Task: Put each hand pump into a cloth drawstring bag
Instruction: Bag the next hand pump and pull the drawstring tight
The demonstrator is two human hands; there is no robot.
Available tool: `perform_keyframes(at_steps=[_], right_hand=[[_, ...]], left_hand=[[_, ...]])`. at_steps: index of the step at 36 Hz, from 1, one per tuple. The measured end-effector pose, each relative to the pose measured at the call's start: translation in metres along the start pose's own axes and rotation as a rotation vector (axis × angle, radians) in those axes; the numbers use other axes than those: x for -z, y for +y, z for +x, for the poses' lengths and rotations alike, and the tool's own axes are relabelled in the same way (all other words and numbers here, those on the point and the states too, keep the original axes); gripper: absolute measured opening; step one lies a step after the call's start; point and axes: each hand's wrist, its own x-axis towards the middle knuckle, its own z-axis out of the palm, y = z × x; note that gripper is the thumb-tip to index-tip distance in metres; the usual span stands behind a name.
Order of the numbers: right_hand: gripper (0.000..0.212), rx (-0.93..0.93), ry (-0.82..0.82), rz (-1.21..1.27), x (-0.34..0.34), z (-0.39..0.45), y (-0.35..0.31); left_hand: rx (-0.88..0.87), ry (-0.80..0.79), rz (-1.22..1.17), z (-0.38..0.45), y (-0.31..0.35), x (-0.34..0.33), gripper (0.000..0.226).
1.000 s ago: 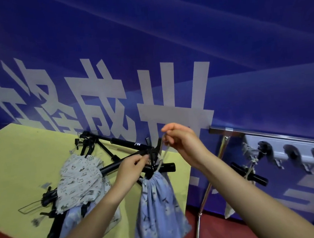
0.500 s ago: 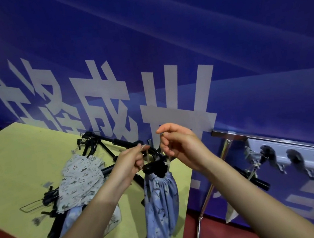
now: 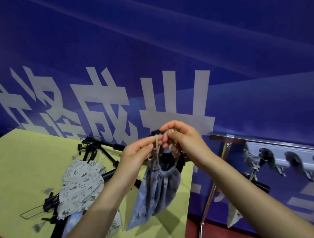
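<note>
While the blue banner with its white lettering fills the background as it did a second ago, your working items read as follows. Yellow-green table: carries the unpacked stock, namely a heap of black hand pumps and at least one pale printed drawstring bag draped over them, well apart from your hands. Metal rack, at your right: bears dark hooks, with what looks like a finished pale bag and a black handle hanging below; detail there is blurred. Blue-grey cloth bag, held in the air between table and rack: it hangs slanted from its gathered neck, with the black pump end showing at the mouth. Change noted: a second ago your hands were spread, drawing the cords outward; they have since come together above the neck, and the mouth is puckered tight. Left hand: fingers narrowed in a pinch on the beige drawstring. Right hand: fingers curled close, pinching the other cord end. Judgement: this pump is effectively bagged and you are at the knotting stage; the pumps on the table remain to be done.
</note>
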Motion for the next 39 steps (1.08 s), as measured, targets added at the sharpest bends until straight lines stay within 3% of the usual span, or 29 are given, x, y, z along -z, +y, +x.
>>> perform_keyframes(at_steps=[5, 11, 14, 18, 23, 25, 30, 35, 39], right_hand=[[0.028, 0.001, 0.051, -0.047, 0.003, 0.001, 0.007], [0.024, -0.04, -0.045, 0.053, -0.01, -0.005, 0.013], [0.023, -0.09, -0.12, 0.15, -0.014, -0.009, 0.014], [0.028, -0.108, -0.115, 0.184, -0.015, -0.009, 0.015], [0.033, -0.065, -0.055, 0.03, -0.015, -0.006, 0.013], [0.034, -0.041, -0.095, -0.041, -0.012, -0.006, 0.007], [0.037, -0.002, -0.198, -0.088, -0.007, -0.01, 0.0], [0.035, -0.011, -0.148, 0.161, 0.002, -0.011, -0.004], [0.033, -0.025, -0.107, 0.338, 0.011, -0.012, -0.011]], left_hand=[[-0.1, 0.075, -0.107, -0.004, 0.002, -0.006, 0.038], [-0.29, 0.082, 0.228, -0.001, 0.002, -0.008, 0.038], [-0.322, 0.098, 0.288, -0.001, 0.001, -0.008, 0.042], [-0.282, 0.066, 0.298, 0.0, -0.005, 0.0, 0.044], [-0.134, 0.043, 0.15, -0.003, -0.021, 0.001, 0.023], [-0.079, 0.018, 0.107, -0.003, -0.028, 0.003, 0.025], [-0.061, -0.128, 0.266, 0.001, -0.04, 0.0, 0.044], [-0.064, -0.172, 0.301, 0.003, -0.062, -0.005, 0.066], [0.112, -0.174, 0.208, -0.005, -0.088, -0.016, 0.061]])
